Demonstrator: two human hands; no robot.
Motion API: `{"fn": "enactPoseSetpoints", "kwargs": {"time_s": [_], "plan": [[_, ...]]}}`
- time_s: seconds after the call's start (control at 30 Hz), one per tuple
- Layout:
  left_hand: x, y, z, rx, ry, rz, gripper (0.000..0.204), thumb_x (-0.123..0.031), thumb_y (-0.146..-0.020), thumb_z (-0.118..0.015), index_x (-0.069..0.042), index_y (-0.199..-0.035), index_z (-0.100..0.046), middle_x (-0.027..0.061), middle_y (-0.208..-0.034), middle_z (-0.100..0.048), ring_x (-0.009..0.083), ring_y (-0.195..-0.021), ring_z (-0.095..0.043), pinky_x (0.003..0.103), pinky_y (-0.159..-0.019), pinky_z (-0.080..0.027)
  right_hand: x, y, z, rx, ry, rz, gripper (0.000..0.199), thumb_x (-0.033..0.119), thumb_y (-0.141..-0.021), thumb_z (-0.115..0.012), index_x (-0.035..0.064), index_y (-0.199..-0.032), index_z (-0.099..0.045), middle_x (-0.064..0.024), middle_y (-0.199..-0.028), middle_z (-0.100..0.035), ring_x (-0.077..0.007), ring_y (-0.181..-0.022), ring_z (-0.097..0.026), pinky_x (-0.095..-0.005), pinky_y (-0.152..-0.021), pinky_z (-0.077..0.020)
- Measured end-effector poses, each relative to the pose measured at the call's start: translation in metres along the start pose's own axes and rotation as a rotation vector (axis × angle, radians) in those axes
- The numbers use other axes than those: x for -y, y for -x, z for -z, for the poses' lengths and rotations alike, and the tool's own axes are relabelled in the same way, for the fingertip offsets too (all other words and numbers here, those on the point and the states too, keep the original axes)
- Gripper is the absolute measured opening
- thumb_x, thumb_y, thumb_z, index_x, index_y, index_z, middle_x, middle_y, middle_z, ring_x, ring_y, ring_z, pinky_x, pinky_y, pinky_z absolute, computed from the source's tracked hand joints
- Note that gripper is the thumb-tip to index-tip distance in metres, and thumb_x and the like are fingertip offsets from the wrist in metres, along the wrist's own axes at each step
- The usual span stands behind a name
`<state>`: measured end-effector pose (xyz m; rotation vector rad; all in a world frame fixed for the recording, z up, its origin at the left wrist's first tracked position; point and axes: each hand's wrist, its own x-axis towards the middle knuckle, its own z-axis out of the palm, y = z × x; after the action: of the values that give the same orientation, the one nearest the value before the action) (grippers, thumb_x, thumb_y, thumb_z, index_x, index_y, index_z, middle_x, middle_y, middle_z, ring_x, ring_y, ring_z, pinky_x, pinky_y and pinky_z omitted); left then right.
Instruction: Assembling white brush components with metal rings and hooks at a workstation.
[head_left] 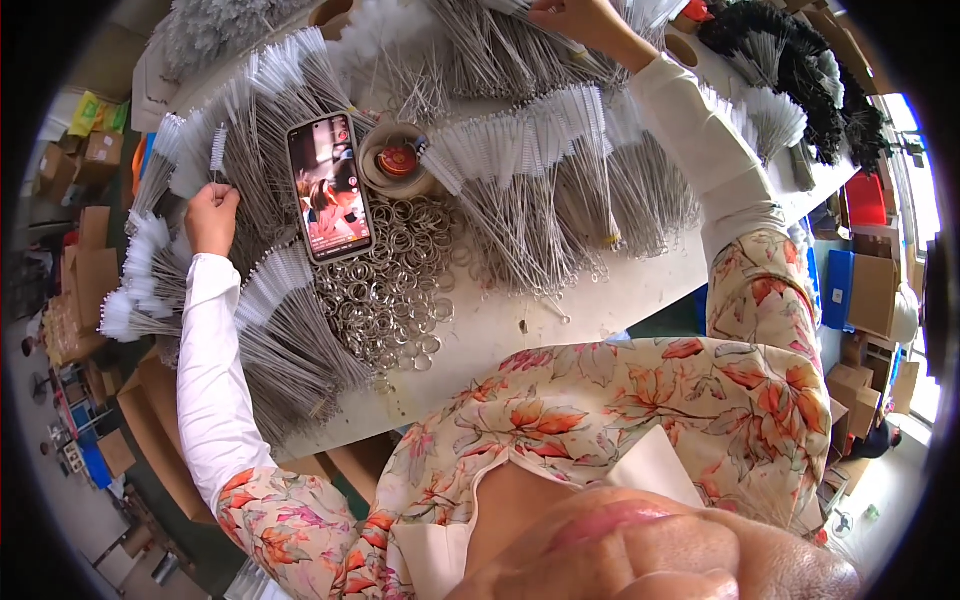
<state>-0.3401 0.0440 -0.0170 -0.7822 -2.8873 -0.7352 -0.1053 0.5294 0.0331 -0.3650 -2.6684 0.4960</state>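
At the left of the table, my left hand (212,220) is closed, its fingertips pinching the wire of a small white-bristled brush (218,150) that stands upright above the fist. Piles of similar wire brushes (250,140) lie around that hand. My right hand (585,25) reaches to the far side, over a heap of thin metal wire stems (490,50). Its fingers are drawn together, and the picture's upper edge cuts them off partly; what they hold, if anything, cannot be made out. Between my arms lies a broad row of white-tipped brushes (530,150), loops toward me.
A phone (330,190) with its screen lit leans beside a round container (395,160) holding a red tin. Many metal rings (385,290) are heaped just in front. Black-bristled brushes (800,70) are piled at far right. Cardboard boxes (870,280) stand beyond the table (620,290).
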Motion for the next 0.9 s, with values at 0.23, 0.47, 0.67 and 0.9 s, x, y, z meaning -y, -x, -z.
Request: {"fn": "enactPoseSetpoints", "kwargs": {"time_s": [0.23, 0.47, 0.67, 0.9], "plan": [[0.018, -0.041, 0.046, -0.211, 0.431, -0.144, 0.011, -0.012, -0.086, -0.056, -0.002, -0.090, -0.057, 0.0097, -0.082, -0.067, 0.0174, -0.069, -0.063, 0.029, -0.070, -0.048, 0.015, -0.057, -0.052, -0.054, -0.041, 0.131, 0.022, 0.026, -0.073, -0.060, 0.0064, -0.077, -0.068, -0.0188, -0.067, -0.062, -0.0341, -0.064, -0.062, -0.0419, -0.061, -0.0485], [-0.091, 0.041, 0.141, -0.308, 0.833, 0.102, 0.019, -0.020, -0.093, -0.053, -0.003, -0.102, -0.055, -0.0008, -0.079, -0.055, -0.0014, -0.043, -0.026, 0.016, -0.038, -0.017, 0.065, -0.080, -0.073, -0.008, 0.158, -0.123, 0.027, 0.028, -0.067, -0.067, 0.0072, -0.084, -0.068, -0.0187, -0.089, -0.065, -0.0337, -0.089, -0.062, -0.0422, -0.077, -0.0501], [-0.119, 0.133, 0.119, -0.084, 0.917, 0.229, 0.021, -0.019, -0.093, -0.052, -0.001, -0.104, -0.057, -0.0048, -0.078, -0.047, -0.0033, -0.051, -0.026, 0.014, -0.043, -0.018, 0.027, -0.081, -0.058, 0.113, 0.080, -0.160, 0.032, 0.031, -0.060, -0.072, 0.0040, -0.077, -0.068, -0.0157, -0.079, -0.066, -0.0298, -0.077, -0.065, -0.0401, -0.070, -0.0514], [-0.111, 0.194, 0.132, -0.053, 0.852, 0.291, 0.023, -0.018, -0.095, -0.048, 0.000, -0.107, -0.057, -0.0041, -0.078, -0.046, -0.0018, -0.056, -0.030, 0.015, -0.045, -0.021, 0.025, -0.089, -0.007, 0.085, -0.364, -0.166, 0.035, 0.033, -0.065, -0.077, 0.0016, -0.074, -0.067, -0.0060, -0.062, -0.061, -0.0163, -0.050, -0.056, -0.0340, -0.049, -0.0472]]}}
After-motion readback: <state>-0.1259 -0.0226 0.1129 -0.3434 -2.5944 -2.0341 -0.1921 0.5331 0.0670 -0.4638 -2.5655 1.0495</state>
